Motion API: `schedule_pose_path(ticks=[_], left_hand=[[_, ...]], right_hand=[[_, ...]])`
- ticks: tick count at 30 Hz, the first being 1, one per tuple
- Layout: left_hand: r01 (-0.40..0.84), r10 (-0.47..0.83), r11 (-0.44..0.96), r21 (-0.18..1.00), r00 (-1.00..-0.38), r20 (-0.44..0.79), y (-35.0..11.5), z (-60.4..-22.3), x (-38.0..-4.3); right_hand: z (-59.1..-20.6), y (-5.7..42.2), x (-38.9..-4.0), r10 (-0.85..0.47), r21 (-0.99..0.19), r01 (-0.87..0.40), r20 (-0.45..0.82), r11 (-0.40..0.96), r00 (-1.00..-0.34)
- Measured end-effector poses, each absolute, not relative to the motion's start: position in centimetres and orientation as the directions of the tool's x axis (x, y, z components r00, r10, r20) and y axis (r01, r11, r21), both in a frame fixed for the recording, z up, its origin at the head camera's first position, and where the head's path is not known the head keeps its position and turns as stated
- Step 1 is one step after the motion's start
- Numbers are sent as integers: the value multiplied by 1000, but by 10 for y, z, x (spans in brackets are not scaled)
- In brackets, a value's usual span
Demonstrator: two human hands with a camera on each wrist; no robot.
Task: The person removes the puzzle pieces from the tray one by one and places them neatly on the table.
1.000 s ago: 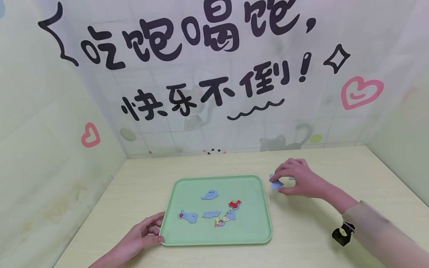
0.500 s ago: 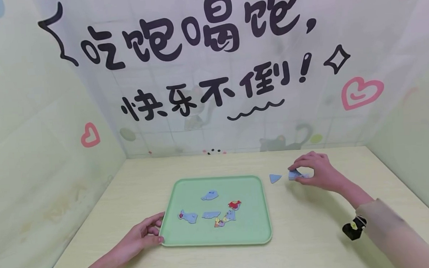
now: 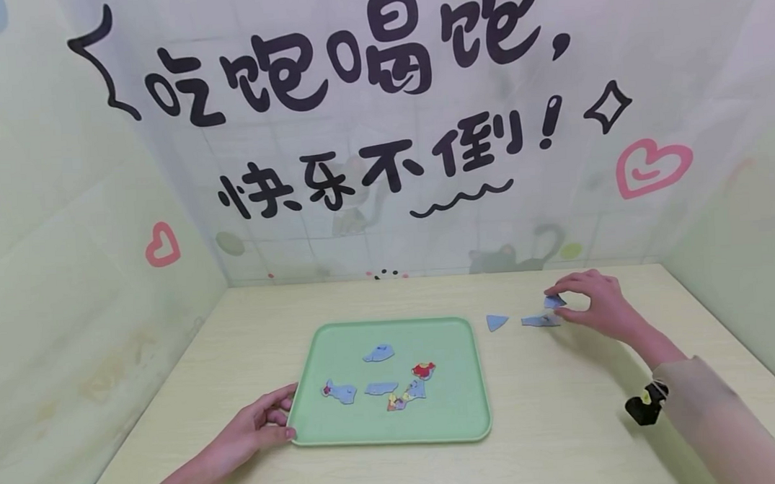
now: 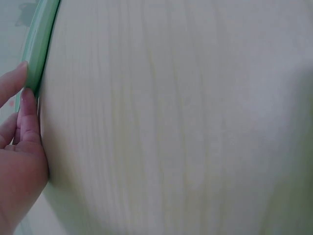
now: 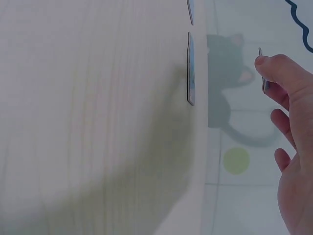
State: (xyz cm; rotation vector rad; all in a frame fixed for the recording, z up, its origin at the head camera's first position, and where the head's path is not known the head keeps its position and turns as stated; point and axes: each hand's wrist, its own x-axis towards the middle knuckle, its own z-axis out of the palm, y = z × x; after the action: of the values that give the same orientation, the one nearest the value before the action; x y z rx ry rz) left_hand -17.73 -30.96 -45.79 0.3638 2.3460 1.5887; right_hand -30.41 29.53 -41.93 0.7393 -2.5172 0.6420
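Between thumb and fingers, my right hand (image 3: 594,304) pinches a small blue puzzle piece (image 3: 554,302) above the back right of the table. The right wrist view shows this held piece (image 5: 264,84) nearly edge-on. Just below it on the table lies a long blue puzzle piece (image 3: 539,321), and further left a triangular blue one (image 3: 496,322). My left hand (image 3: 265,419) grips the left rim of a light green tray (image 3: 396,429); in the left wrist view the thumb and a finger close on the green rim (image 4: 41,46).
On the tray lie several irregular puzzle pieces, including a blue one (image 3: 379,353) at the back, a red one (image 3: 423,370) and a blue one (image 3: 338,391) at the left. A printed curtain (image 3: 361,243) stands behind the pale wooden table (image 3: 565,436).
My right hand has moved right, leaving first the triangular piece and then the long one on the table; another small blue piece stays in its fingers. The left hand and tray have not moved.
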Motion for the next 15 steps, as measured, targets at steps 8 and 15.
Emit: schedule_pose_path(ticks=[8,15], left_hand=[[34,355,366,930,-929,-105,-310,-458,-177],[33,355,367,930,-929,-107,-309,-457,-177]], right_hand=[[-431,310,-308,-316,-324,-552,558,769,-767],[-443,324,-311,-249,-379,-483,521,790,-816]])
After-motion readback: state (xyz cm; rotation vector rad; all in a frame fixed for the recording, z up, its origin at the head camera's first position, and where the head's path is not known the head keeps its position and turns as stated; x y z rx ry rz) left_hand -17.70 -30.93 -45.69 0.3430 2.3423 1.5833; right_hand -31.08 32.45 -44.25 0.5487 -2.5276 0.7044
